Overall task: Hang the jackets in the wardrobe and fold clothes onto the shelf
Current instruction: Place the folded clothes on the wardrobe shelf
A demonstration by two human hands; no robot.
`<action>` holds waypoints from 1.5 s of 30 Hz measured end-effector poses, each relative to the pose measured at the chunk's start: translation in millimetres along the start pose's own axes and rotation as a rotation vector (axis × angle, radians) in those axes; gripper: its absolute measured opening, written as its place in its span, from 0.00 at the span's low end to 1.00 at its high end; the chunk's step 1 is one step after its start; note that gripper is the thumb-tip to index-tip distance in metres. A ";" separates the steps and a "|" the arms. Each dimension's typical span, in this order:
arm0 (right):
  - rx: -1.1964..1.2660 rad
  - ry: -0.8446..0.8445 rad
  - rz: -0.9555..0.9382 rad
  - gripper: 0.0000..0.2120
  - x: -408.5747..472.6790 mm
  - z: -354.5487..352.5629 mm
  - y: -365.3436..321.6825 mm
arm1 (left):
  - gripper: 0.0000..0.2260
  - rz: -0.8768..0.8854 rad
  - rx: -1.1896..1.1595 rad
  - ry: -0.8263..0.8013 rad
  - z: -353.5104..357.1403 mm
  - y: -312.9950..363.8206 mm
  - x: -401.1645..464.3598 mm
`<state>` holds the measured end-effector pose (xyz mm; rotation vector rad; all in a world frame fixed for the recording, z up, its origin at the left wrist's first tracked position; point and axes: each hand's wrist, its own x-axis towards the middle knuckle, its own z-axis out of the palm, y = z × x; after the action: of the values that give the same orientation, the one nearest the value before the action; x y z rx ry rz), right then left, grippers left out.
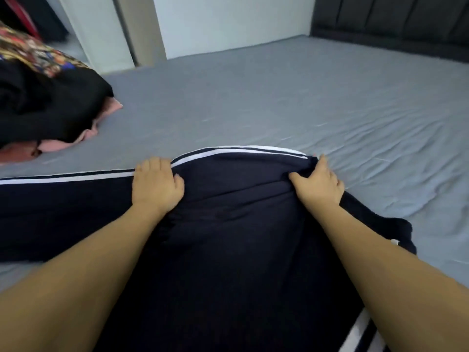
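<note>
While we pinch the navy white-striped track garment point(228, 224) in our left hand point(156, 182) and right hand point(318, 182), fingers curled into its far edge, slack cloth sags between. We judge an uneven pull could skew the fold.

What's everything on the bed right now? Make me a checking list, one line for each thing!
Surface: grey bed sheet, wrinkled at the right.
Job's things: navy garment with white stripes, spread flat on the sheet.
Clutter: pile of clothes at the far left, black, pink and patterned.
Grippers: left hand and right hand both grip the garment's far edge.
Cables: nothing seen.
Surroundings: dark padded headboard, white wall, open wardrobe at top left.
</note>
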<state>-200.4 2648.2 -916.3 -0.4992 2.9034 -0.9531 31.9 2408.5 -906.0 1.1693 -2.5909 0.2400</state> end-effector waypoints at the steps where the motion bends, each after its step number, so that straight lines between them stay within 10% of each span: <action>1: 0.077 -0.049 0.061 0.41 6.1 -8.0 -1.9 | 0.14 0.038 -0.007 0.030 -12.2 2.7 -9.9; 8: 0.697 -0.198 0.083 0.18 -9.1 -87.5 -22.4 | 0.06 0.384 0.050 0.281 -147.2 -5.3 -88.0; 13: 0.402 0.078 0.087 0.24 -55.7 -123.0 40.1 | 0.12 0.758 0.054 0.073 -183.5 8.3 -208.3; 17: 0.633 0.039 0.352 0.16 -96.3 -129.7 68.1 | 0.21 0.803 0.035 -0.291 -159.7 25.6 -304.2; 20: 0.678 0.207 0.429 0.10 -124.5 -142.9 52.7 | 0.20 0.732 0.001 -0.231 -161.8 32.4 -328.0; 23: 0.505 0.108 0.280 0.34 -152.1 -135.1 31.8 | 0.14 0.776 -0.051 -0.140 -164.2 46.2 -336.2; 26: 0.367 0.078 0.195 0.24 -160.5 -131.5 38.3 | 0.13 0.874 -0.069 -0.054 -162.0 55.1 -348.6; 30: 0.105 0.117 0.304 0.22 -160.5 -137.8 63.3 | 0.18 0.601 -0.045 -0.301 -170.0 31.9 -343.8; 33: -0.256 0.249 -0.117 0.27 -190.8 -118.3 34.4 | 0.20 0.417 0.286 -0.412 -177.0 -6.1 -318.2; 36: -0.206 -0.077 -0.520 0.26 -240.1 -79.6 -14.4 | 0.18 0.283 0.530 -0.439 -187.5 -37.3 -309.6; 39: -0.429 -0.534 -0.518 0.29 -270.3 -45.2 -13.8 | 0.10 0.149 0.610 -0.474 -198.8 -58.1 -324.9; 45: -0.731 -0.538 -0.267 0.29 -257.8 -67.3 -6.2 | 0.10 -0.115 0.633 -0.576 -224.3 -113.4 -386.5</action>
<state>36.0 2763.3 -872.8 -1.0008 2.6076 0.2709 403.4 2666.3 -816.5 1.8149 -3.0193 0.8598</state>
